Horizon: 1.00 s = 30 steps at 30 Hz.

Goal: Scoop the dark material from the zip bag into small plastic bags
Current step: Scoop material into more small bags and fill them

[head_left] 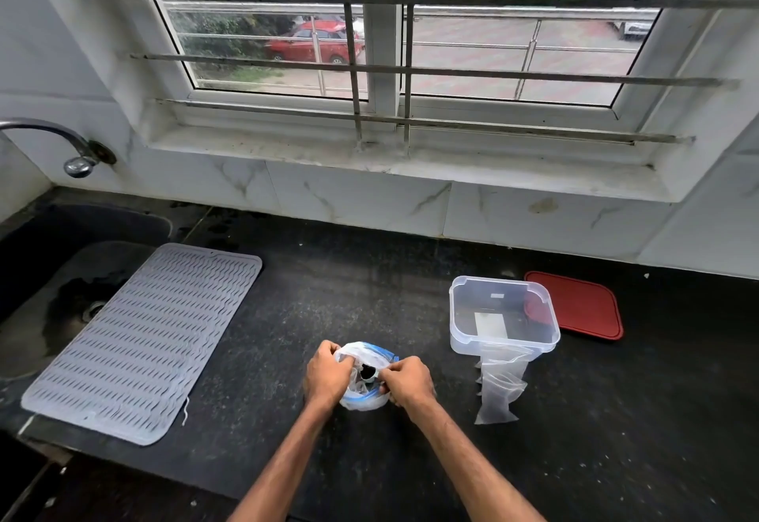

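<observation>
Plastic zip bag (361, 351) sits btwn L fingers (344, 362) & R fingers (391, 370), both pinching its rim; dark material (366, 372) inside.

Zip bag (367, 351) centre; mat (143, 341) left, container (503, 316) (lid (583, 308) behind) right.

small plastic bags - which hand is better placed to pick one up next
Probably the right. The small plastic bags lie just right of the right hand, in front of the clear container. The left hand grips the zip bag on its other side and would have to reach across it.
</observation>
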### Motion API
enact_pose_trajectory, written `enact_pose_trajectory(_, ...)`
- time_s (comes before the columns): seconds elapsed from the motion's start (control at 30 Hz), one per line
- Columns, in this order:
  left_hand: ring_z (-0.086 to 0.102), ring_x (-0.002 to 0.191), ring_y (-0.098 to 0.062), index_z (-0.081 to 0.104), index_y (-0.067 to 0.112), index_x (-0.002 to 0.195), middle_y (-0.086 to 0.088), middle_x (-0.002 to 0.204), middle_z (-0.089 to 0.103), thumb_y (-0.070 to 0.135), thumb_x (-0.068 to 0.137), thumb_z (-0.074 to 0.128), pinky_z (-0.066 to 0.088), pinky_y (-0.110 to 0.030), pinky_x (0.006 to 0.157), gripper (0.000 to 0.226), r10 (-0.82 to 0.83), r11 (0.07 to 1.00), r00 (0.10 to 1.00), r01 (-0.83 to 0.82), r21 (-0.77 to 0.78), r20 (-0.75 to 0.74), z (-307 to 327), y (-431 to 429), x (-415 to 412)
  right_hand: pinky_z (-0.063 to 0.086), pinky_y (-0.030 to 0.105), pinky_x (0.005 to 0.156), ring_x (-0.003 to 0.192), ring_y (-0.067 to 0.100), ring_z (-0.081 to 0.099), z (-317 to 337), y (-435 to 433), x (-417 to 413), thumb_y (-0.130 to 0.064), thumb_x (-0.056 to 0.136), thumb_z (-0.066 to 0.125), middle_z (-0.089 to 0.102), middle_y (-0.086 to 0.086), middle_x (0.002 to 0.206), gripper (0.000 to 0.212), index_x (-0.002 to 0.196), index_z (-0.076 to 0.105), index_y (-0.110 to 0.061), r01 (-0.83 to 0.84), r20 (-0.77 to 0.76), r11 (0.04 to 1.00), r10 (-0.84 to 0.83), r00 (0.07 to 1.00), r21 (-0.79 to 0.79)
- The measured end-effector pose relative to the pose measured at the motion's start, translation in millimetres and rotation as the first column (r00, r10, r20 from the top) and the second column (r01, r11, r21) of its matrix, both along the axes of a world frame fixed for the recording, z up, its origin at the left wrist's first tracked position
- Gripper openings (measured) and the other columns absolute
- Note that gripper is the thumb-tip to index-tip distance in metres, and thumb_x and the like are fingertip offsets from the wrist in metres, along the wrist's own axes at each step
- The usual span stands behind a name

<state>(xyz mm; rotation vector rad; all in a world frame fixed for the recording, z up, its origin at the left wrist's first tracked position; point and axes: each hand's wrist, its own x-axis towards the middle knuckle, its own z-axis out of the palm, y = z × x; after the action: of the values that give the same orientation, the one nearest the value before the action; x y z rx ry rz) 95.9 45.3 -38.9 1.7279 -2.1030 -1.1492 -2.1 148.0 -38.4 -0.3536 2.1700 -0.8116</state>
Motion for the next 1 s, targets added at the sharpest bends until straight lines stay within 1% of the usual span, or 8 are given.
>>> enact_pose_trajectory(0.17,0.063,0.087,-0.025,0.061,0.012,0.091,-0.004,0.088,0.066,0.018,0.08,0.07,0.042,-0.029,0.07,0.016,0.034,0.995,0.998,-0.03,0.097,-0.047,-5.0,-3.4,-2.8,0.061,0.039,0.072,0.067,0.013,0.07,-1.2,2.1,-1.6,-0.024,0.078,0.067,0.073,-0.003,0.065,0.019,0.059,0.069,-0.022,-0.008,0.002,1.0,0.008,1.0,0.002)
enact_pose_trajectory(0.27,0.063,0.08,-0.021,0.063,0.01,0.091,-0.005,0.085,0.067,0.012,0.079,0.071,0.043,-0.028,0.064,0.015,0.07,0.984,0.993,-0.053,0.172,-0.099,-3.0,-4.1,-2.4,0.061,0.038,0.075,0.064,0.008,0.067,-3.8,4.9,-2.6,-0.022,0.083,0.069,0.073,-0.002,0.066,0.022,0.06,0.068,-0.025,-0.019,0.039,0.999,0.02,0.999,-0.026)
enact_pose_trajectory(0.33,0.061,0.068,-0.017,0.065,0.004,0.089,-0.006,0.079,0.066,0.003,0.082,0.063,0.045,-0.025,0.055,0.008,0.091,0.966,0.982,-0.047,0.254,-0.163,-3.9,-3.9,-2.6,0.059,0.036,0.076,0.063,0.006,0.065,-3.9,7.8,-3.6,-0.022,0.085,0.069,0.073,-0.002,0.068,0.022,0.063,0.068,-0.027,-0.04,0.06,0.998,0.043,0.997,-0.048)
enact_pose_trajectory(0.4,0.057,0.059,-0.013,0.069,-0.002,0.086,-0.009,0.074,0.065,0.001,0.082,0.055,0.046,-0.024,0.051,0.014,0.084,0.954,0.977,-0.022,0.299,-0.196,-7.8,-4.9,-2.4,0.058,0.034,0.076,0.064,0.006,0.065,-3.5,10.1,-5.2,-0.022,0.087,0.068,0.074,-0.001,0.071,0.022,0.066,0.067,-0.029,-0.051,0.07,0.997,0.055,0.996,-0.062)
enact_pose_trajectory(0.5,0.058,0.066,-0.015,0.064,-0.003,0.092,-0.015,0.088,0.067,0.008,0.079,0.056,0.047,-0.03,0.061,0.019,0.096,0.959,0.979,-0.042,0.282,-0.18,-16.2,-6.6,-2.0,0.057,0.036,0.076,0.058,0.004,0.061,-5.7,12.3,-8.5,-0.023,0.088,0.065,0.072,-0.003,0.065,0.024,0.065,0.066,-0.03,-0.054,0.051,0.995,0.058,0.997,-0.081)
enact_pose_trajectory(0.63,0.056,0.087,-0.024,0.049,0.008,0.098,-0.006,0.095,0.058,0.006,0.089,0.057,0.038,-0.029,0.071,0.013,0.038,0.989,0.992,-0.02,0.147,-0.118,-4.5,1.3,-0.9,0.055,0.037,0.072,0.054,0.003,0.058,-9.7,16.9,-9.0,-0.025,0.089,0.065,0.069,-0.005,0.058,0.022,0.067,0.066,-0.031,-0.044,0.031,0.994,0.047,0.998,-0.096)
enact_pose_trajectory(0.83,0.06,0.091,-0.029,0.052,0.013,0.098,-0.009,0.1,0.065,0.01,0.085,0.061,0.042,-0.033,0.075,0.016,0.079,0.994,0.994,-0.073,0.081,-0.072,-5.9,3.2,0.3,0.055,0.036,0.072,0.054,0.003,0.057,-10.1,21.5,-8.2,-0.023,0.088,0.065,0.07,-0.003,0.06,0.019,0.071,0.068,-0.03,-0.051,0.016,0.993,0.053,0.998,-0.107)
enact_pose_trajectory(1.0,0.063,0.092,-0.03,0.054,0.019,0.099,-0.002,0.094,0.065,0.017,0.084,0.063,0.044,-0.033,0.073,0.018,0.065,0.998,0.998,-0.065,-0.004,-0.019,-3.5,10.8,7.0,0.047,0.023,0.051,0.053,0.008,0.055,-0.7,25.7,-7.3,-0.017,0.092,0.063,0.07,0.004,0.068,0.014,0.085,0.072,-0.024,0.009,0.06,0.988,0.001,0.998,-0.155)
